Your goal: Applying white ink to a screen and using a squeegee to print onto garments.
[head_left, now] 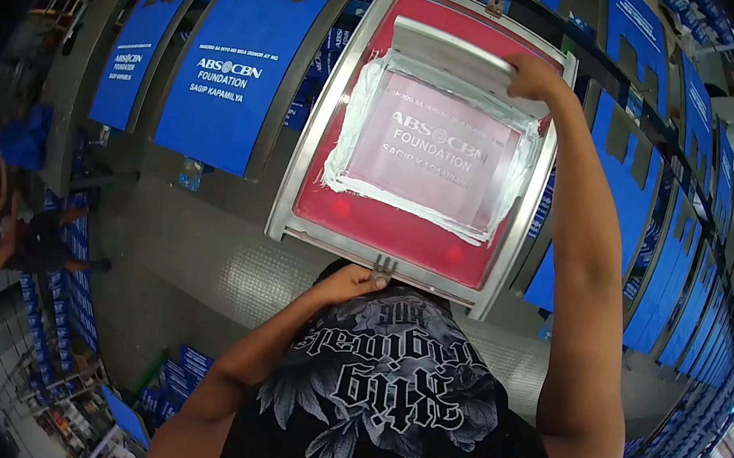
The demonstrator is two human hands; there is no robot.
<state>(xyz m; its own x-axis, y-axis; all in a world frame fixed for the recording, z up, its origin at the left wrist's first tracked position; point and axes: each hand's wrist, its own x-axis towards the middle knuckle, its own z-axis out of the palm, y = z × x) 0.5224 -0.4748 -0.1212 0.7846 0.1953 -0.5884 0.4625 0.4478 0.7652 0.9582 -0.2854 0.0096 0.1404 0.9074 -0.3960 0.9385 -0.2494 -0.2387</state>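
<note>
Currently grips the squeegee [451,52] by its right end in the right hand [535,79], with its long axis crosswise along the far edge of the white ink [337,165] inside the screen-printing frame [343,92]; with the left hand [347,284], well apart at the near rail, pinches the pronged metal fitting [384,267].

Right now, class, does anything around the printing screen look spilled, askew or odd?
Only the white ink looks untidy: it forms a ragged, uneven band around the lettered area of the red screen. It lies within the metal frame, so I see no spill.
</note>
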